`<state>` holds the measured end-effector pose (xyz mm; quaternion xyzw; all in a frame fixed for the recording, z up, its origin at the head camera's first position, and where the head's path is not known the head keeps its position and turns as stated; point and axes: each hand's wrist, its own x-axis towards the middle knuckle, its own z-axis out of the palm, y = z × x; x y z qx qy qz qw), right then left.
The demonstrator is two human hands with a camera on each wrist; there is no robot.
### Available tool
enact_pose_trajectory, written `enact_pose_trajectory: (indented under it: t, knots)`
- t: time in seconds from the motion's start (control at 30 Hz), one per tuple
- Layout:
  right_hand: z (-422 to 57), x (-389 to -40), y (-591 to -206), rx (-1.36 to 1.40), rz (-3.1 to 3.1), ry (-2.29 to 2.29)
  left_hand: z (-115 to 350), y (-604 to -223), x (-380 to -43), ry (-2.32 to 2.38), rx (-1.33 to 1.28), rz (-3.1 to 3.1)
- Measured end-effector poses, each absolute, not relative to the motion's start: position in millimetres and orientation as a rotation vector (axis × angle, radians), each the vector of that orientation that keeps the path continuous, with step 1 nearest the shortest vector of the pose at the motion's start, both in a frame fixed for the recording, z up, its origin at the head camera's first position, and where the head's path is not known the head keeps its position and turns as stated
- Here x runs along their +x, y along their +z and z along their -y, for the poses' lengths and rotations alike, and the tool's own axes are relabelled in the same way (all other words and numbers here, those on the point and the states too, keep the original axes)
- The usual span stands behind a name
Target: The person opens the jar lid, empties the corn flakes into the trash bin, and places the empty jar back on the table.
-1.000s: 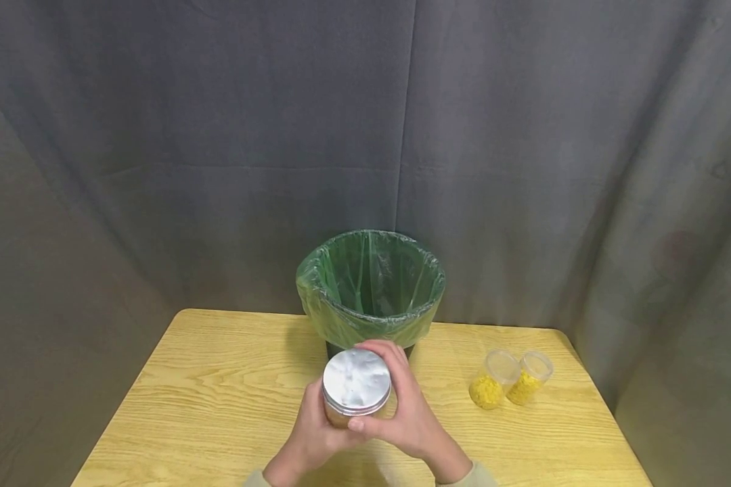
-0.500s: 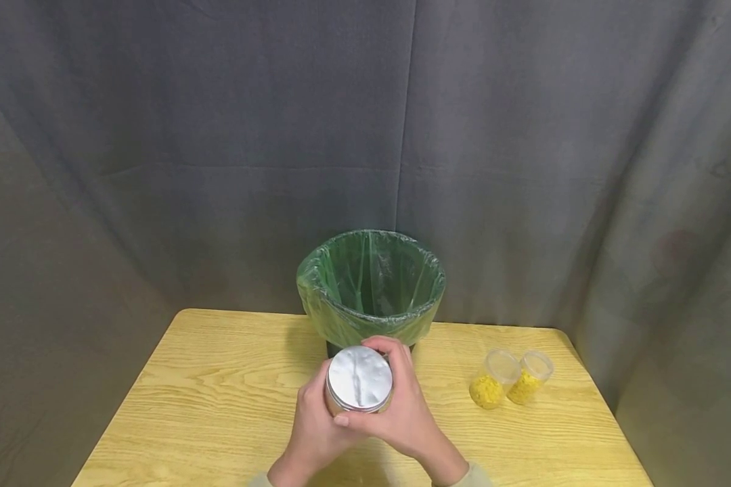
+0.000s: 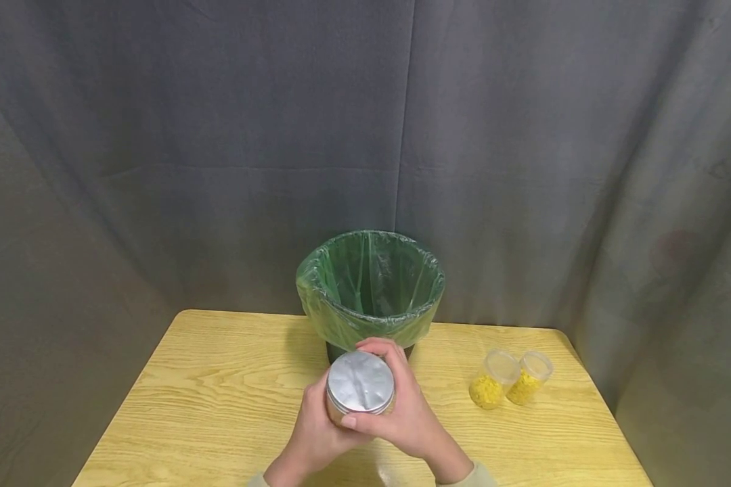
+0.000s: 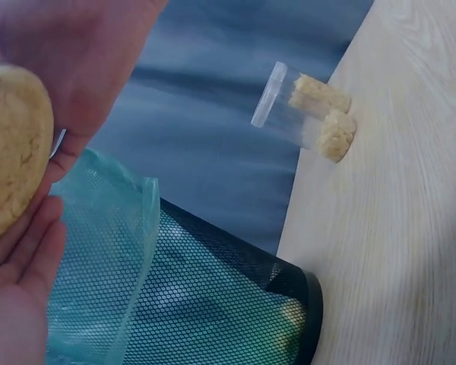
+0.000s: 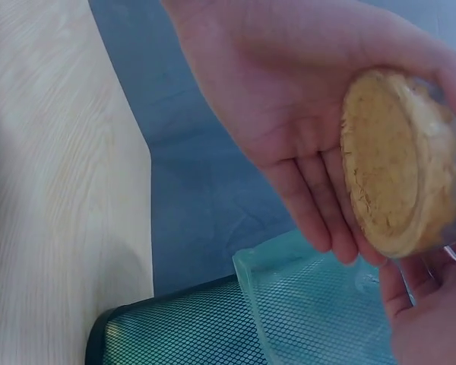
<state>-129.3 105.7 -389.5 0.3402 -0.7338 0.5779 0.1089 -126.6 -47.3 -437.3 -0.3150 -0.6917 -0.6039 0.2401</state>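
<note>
Both hands hold a clear round jar [image 5: 384, 163] above the front middle of the table, just in front of the bin. A wrinkled silver foil seal [image 3: 361, 383] covers its top, and tan crumbly stuff shows through its base in both wrist views. My left hand [image 3: 318, 425] cups the jar from the left and below, partly hidden behind it. My right hand [image 3: 409, 418] curls round its right side, the thumb at the near edge and the fingers at the far edge below the rim.
A black mesh waste bin [image 5: 190, 327] with a green plastic liner [image 3: 371, 328] stands at the back middle of the wooden table [image 3: 219, 392]. Two small clear lidded jars [image 3: 487, 389] with yellow pieces sit at the right. Grey curtains [image 3: 219, 169] enclose the back and sides.
The jar has shifted slightly right within both hands' hold. Its foil, earlier dented in several places, now shows one main crease across the middle. Bin and small jars have not moved.
</note>
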Motion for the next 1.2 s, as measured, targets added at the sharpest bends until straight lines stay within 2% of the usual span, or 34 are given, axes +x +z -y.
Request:
enact_pose_trajectory:
  t: [0.33, 0.63, 0.87, 1.2]
  knots:
    - [-109, -130, -390, 1.027, 2.175, 1.690, 51, -440, -128, -1.762, -0.936, 1.848]
    - [-104, -124, -390, 0.821, 2.275, 1.634, 47, -467, -142, -1.560, -0.703, 1.921]
    - [-99, -123, -389, 0.705, 2.281, 1.605, 45, -473, -143, -1.418, -0.595, 1.993]
    - [-102, -128, -390, 0.851, 2.217, 1.698, 45, -445, -129, -1.556, -0.784, 1.885]
